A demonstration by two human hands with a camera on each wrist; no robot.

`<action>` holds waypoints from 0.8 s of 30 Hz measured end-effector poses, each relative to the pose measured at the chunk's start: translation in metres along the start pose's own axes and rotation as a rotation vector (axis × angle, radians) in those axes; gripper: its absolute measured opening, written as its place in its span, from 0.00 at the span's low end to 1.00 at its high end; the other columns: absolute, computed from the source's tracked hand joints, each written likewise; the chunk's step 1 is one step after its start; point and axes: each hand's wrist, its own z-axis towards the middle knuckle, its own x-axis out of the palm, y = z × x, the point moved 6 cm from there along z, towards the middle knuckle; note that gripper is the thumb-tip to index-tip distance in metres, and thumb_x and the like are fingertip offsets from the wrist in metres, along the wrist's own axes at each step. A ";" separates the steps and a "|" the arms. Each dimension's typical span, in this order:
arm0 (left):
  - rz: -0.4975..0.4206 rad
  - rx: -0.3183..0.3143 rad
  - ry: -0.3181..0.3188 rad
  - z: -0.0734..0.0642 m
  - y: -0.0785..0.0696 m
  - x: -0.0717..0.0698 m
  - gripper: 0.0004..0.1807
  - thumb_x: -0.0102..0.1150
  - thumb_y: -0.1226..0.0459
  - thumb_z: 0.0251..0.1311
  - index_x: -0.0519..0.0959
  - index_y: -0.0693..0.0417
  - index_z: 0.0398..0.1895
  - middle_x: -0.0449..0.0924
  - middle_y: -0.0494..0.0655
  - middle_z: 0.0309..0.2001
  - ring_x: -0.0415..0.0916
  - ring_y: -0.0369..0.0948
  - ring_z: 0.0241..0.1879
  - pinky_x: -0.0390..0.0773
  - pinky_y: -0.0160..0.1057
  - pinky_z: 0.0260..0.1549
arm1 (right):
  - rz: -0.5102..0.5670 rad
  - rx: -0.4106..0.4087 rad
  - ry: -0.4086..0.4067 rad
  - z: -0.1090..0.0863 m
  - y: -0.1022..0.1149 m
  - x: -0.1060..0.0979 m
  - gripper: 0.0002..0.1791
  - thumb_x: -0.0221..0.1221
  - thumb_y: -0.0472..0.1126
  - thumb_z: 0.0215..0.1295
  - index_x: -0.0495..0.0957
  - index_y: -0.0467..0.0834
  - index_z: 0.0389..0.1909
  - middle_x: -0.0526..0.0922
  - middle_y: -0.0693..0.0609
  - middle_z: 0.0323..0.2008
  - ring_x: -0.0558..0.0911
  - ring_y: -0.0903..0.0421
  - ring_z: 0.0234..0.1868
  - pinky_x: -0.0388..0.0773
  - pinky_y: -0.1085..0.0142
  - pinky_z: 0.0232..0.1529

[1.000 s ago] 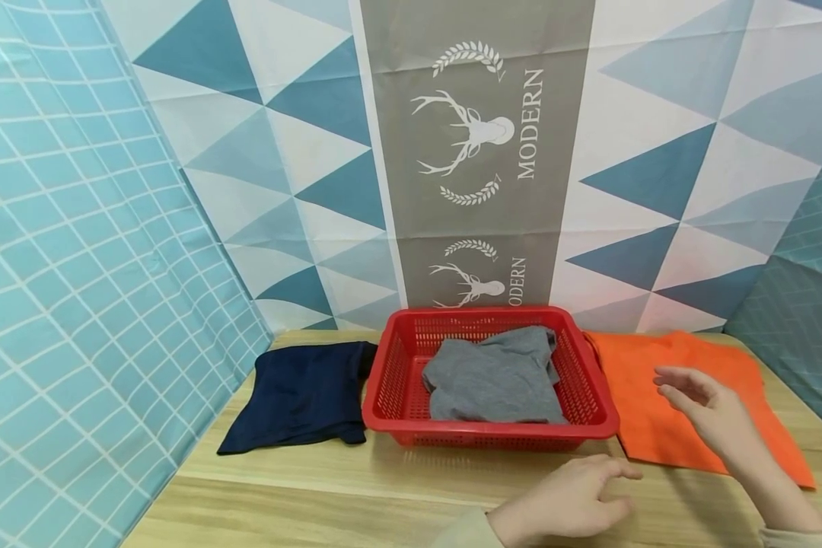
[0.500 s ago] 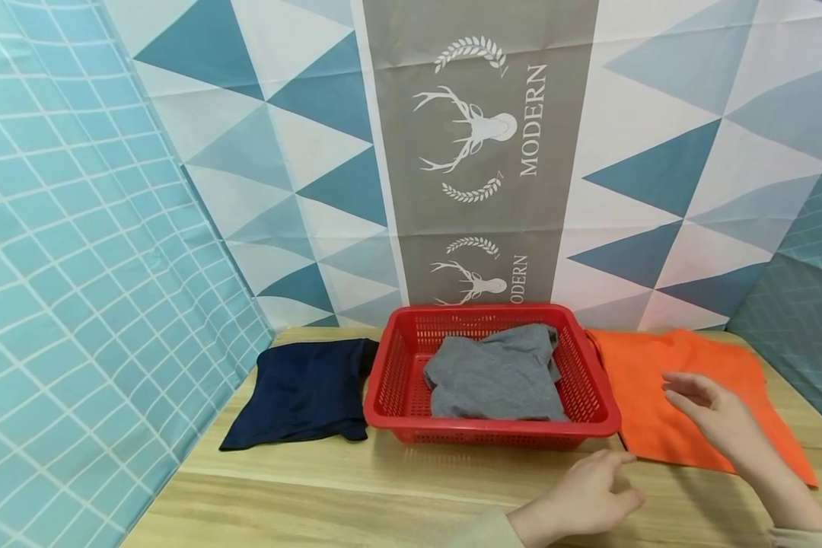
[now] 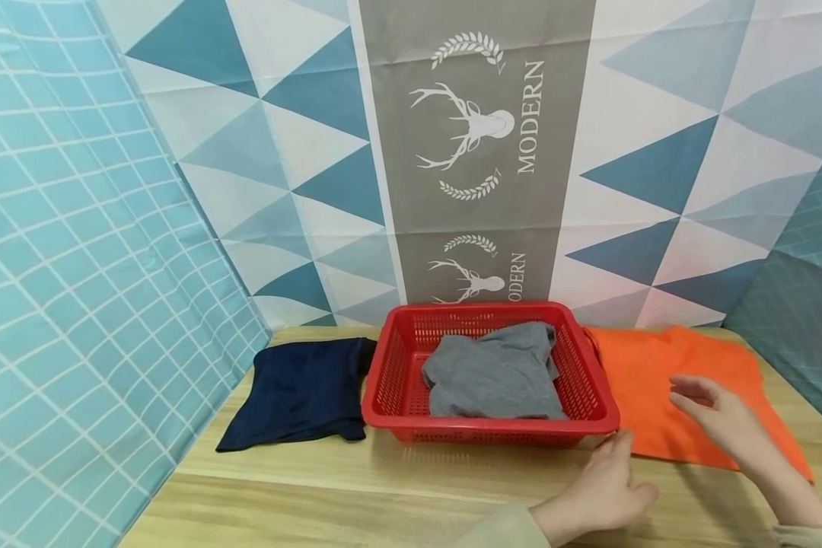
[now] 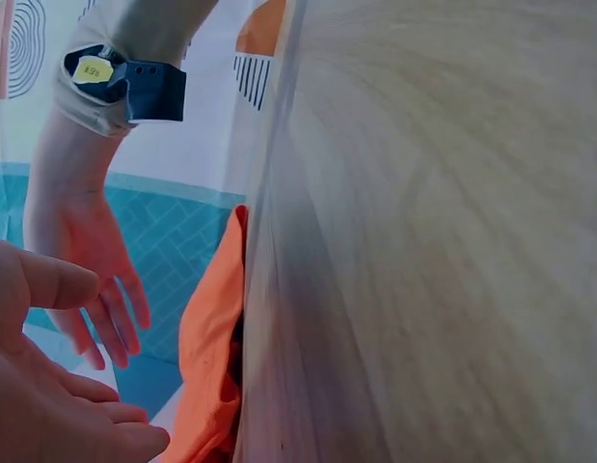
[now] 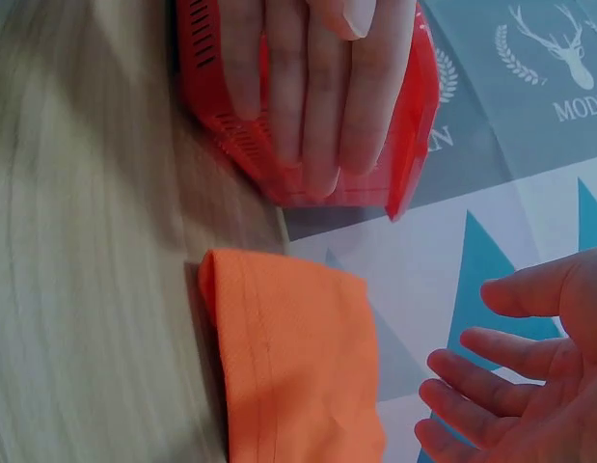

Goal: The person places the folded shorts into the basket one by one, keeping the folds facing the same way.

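Observation:
My left hand (image 3: 599, 487) is just below the front right corner of a red plastic basket (image 3: 489, 430). Its fingers are outstretched, fingertips right at the rim. In the right wrist view, the left hand's fingers (image 5: 312, 96) overlap the basket wall. A crumpled grey cloth garment (image 3: 493, 377) lies inside the basket. Over an orange folded cloth (image 3: 644, 388) hangs my right hand (image 3: 726, 422), fingers loosely bent with nothing between them. The left wrist view has both hands with the orange cloth (image 4: 206, 357) beside them.
A dark navy folded cloth (image 3: 304, 392) lies left of the basket. All stand on a light wooden table (image 3: 301, 495). A patterned wall sheet (image 3: 479, 152) rises directly behind, and a blue tiled sheet (image 3: 89, 251) borders the left side.
My left hand has moved right and up in the view, reaching the basket's front right corner. My right hand has drifted slightly right. Basket and cloths keep their places.

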 end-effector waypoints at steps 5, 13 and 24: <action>0.024 -0.029 -0.033 0.005 -0.002 -0.001 0.36 0.54 0.53 0.55 0.57 0.50 0.67 0.62 0.38 0.63 0.62 0.33 0.59 0.67 0.32 0.53 | -0.028 0.010 0.010 0.001 -0.006 -0.003 0.31 0.48 0.50 0.67 0.61 0.27 0.58 0.69 0.27 0.52 0.75 0.57 0.43 0.70 0.71 0.30; 0.017 -0.114 0.026 0.010 0.001 0.004 0.38 0.53 0.50 0.55 0.54 0.47 0.69 0.55 0.38 0.67 0.55 0.35 0.65 0.63 0.34 0.58 | -0.050 0.015 -0.012 0.004 -0.020 -0.010 0.32 0.47 0.48 0.68 0.58 0.23 0.57 0.64 0.23 0.53 0.66 0.30 0.49 0.70 0.63 0.35; -0.164 -0.221 -0.026 0.013 0.009 0.007 0.40 0.57 0.53 0.52 0.53 0.44 0.68 0.60 0.37 0.64 0.58 0.32 0.61 0.65 0.32 0.56 | -0.003 0.086 0.043 0.009 -0.051 -0.015 0.37 0.44 0.49 0.69 0.49 0.19 0.59 0.56 0.19 0.55 0.60 0.27 0.52 0.70 0.57 0.39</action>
